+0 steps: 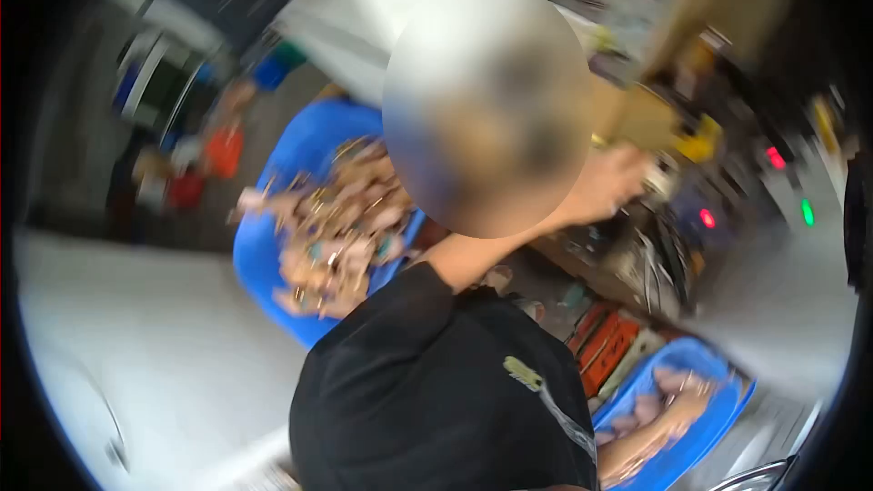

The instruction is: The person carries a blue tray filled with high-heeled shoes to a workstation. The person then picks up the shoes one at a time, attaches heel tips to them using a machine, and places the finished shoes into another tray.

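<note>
My left hand (618, 177) reaches forward beside a metal part of a machine (659, 177); blur hides its finger pose and any held item. At the lower right, my right hand (684, 405) is over a blue basin (718, 441), near pinkish pieces (647, 407) lying in it. Motion smears its fingers too. A larger blue tub (259, 250) on the left holds a heap of pinkish-tan pieces (346, 236) with shiny metallic bits. A round blurred patch covers the middle of the view and part of my left arm.
Red lights (707, 218) and a green light (807, 212) glow at the right. Orange-red boxes (607, 355) stand behind the small basin. A pale surface (136, 336) spans the lower left. Red-orange objects (223, 150) lie beyond the tub. Cables (659, 273) hang below the machine.
</note>
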Motion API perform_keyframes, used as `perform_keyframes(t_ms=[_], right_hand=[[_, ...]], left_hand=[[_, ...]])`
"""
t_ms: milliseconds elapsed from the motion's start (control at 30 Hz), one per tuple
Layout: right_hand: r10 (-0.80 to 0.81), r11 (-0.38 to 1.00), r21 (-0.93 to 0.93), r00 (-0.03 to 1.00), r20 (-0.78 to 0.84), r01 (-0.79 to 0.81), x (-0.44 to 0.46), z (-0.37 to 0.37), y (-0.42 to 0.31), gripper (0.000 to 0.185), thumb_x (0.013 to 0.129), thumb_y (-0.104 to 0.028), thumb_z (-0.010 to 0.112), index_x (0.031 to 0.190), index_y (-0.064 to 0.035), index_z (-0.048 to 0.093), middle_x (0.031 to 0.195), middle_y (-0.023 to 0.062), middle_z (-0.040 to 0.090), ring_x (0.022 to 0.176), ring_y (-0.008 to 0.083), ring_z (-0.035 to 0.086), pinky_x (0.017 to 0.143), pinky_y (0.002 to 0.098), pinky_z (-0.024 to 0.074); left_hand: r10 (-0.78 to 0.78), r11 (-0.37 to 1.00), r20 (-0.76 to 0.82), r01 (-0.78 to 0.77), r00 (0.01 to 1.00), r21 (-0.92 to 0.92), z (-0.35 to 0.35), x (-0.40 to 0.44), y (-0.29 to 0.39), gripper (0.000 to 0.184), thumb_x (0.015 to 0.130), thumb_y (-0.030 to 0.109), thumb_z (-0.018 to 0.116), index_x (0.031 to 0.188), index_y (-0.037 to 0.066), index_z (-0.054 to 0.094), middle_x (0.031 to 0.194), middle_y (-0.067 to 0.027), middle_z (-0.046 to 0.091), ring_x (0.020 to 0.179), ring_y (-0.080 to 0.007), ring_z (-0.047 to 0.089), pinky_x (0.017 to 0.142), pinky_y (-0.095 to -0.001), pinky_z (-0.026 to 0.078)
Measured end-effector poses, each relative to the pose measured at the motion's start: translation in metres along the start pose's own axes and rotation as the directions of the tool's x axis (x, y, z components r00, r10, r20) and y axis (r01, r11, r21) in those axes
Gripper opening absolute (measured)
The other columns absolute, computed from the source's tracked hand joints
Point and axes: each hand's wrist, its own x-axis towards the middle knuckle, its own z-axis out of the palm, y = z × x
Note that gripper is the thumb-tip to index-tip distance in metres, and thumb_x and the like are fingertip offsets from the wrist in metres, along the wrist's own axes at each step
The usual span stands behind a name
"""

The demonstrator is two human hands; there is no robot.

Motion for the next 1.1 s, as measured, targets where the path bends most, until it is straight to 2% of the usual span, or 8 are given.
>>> perform_keyframes(t_ms=[267, 400, 500, 600, 767, 900, 1000, 1100], right_hand=[[-0.186, 0.956, 0.271, 0.942, 0.280, 0.108, -0.061, 0.001, -0.104, 0.035, 0.093, -0.024, 0.064, 0.114, 0.0036, 0.065, 0.112, 0.0196, 0.067, 0.101, 0.0334, 0.064, 0.091, 0.0415, 0.0486], [-0.501, 0.794, 0.440, 0.862, 0.080, 0.420, -0.045, -0.040, -0.201, 0.033, 0.092, -0.023, 0.066, 0.112, 0.0039, 0.065, 0.110, 0.0206, 0.066, 0.101, 0.0352, 0.063, 0.092, 0.0400, 0.0473], [-0.620, 0.673, 0.549, 0.783, 0.053, 0.495, -0.036, -0.057, -0.266, 0.032, 0.091, -0.019, 0.067, 0.114, 0.0033, 0.064, 0.113, 0.0198, 0.064, 0.108, 0.0358, 0.060, 0.097, 0.0402, 0.0443], [-0.741, 0.541, 0.615, 0.671, 0.027, 0.574, -0.053, -0.070, -0.313, 0.032, 0.091, -0.016, 0.066, 0.116, 0.0027, 0.063, 0.118, 0.0205, 0.062, 0.110, 0.0357, 0.059, 0.098, 0.0413, 0.0432], [-0.737, 0.523, 0.748, 0.658, 0.155, 0.409, -0.085, -0.081, -0.313, 0.030, 0.088, -0.010, 0.067, 0.114, 0.0037, 0.062, 0.112, 0.0196, 0.063, 0.104, 0.0325, 0.061, 0.094, 0.0392, 0.0459], [-0.806, 0.396, 0.899, 0.539, 0.243, 0.188, -0.127, -0.133, -0.337, 0.032, 0.080, -0.008, 0.074, 0.109, 0.0016, 0.066, 0.103, 0.0149, 0.068, 0.098, 0.0273, 0.064, 0.089, 0.0359, 0.0488], [-0.980, 0.050, 0.998, 0.194, 0.042, 0.036, -0.146, -0.158, -0.372, 0.093, 0.070, -0.037, 0.085, 0.143, 0.0002, 0.040, 0.144, 0.0206, 0.044, 0.134, 0.0354, 0.043, 0.108, 0.0433, 0.0369], [-0.953, -0.085, 0.959, 0.304, 0.000, -0.269, -0.159, -0.166, -0.384, 0.116, 0.070, -0.037, 0.086, 0.151, 0.0028, 0.014, 0.152, 0.0256, 0.026, 0.142, 0.0338, 0.030, 0.113, 0.0414, 0.0288]], left_hand=[[-0.352, 0.299, -0.671, 0.758, 0.652, 0.580, -0.223, -0.337, -0.148, 0.021, 0.073, 0.008, 0.062, 0.091, 0.000, 0.069, 0.099, -0.0150, 0.064, 0.096, -0.0362, 0.056, 0.082, -0.0508, 0.040], [-0.733, -0.244, -0.581, 0.661, 0.353, 0.709, -0.347, -0.435, -0.167, 0.035, 0.071, 0.016, 0.072, 0.104, 0.004, 0.071, 0.125, -0.0146, 0.063, 0.122, -0.0364, 0.051, 0.108, -0.0500, 0.036], [-0.975, -0.152, -0.029, 0.561, -0.222, 0.813, -0.372, -0.443, -0.188, 0.045, 0.069, 0.020, 0.075, 0.111, 0.006, 0.069, 0.126, -0.0149, 0.063, 0.123, -0.0362, 0.054, 0.102, -0.0473, 0.044], [-0.953, -0.118, 0.043, 0.494, -0.301, 0.861, -0.375, -0.450, -0.188, 0.047, 0.070, 0.021, 0.074, 0.113, 0.004, 0.066, 0.119, -0.0172, 0.066, 0.112, -0.0352, 0.062, 0.093, -0.0435, 0.052], [-0.886, -0.165, -0.437, 0.777, 0.154, 0.608, -0.384, -0.433, -0.128, 0.042, 0.074, 0.019, 0.072, 0.109, -0.001, 0.062, 0.102, -0.0201, 0.070, 0.094, -0.0343, 0.068, 0.081, -0.0426, 0.053], [-0.846, 0.343, -0.362, 0.919, 0.392, 0.194, -0.358, -0.318, -0.008, 0.050, 0.067, 0.017, 0.083, 0.106, 0.000, 0.056, 0.099, -0.0127, 0.062, 0.091, -0.0234, 0.060, 0.079, -0.0360, 0.048], [-0.802, 0.582, -0.201, 0.657, 0.563, -0.480, -0.246, -0.279, 0.020, 0.074, 0.058, 0.023, 0.093, 0.116, 0.003, 0.051, 0.120, -0.0084, 0.053, 0.110, -0.0203, 0.051, 0.091, -0.0341, 0.044], [-0.747, 0.054, 0.204, 0.364, 0.633, -0.930, -0.131, -0.180, 0.077, 0.089, 0.050, 0.027, 0.098, 0.122, 0.003, 0.051, 0.128, -0.0096, 0.051, 0.121, -0.0209, 0.048, 0.102, -0.0339, 0.040]])
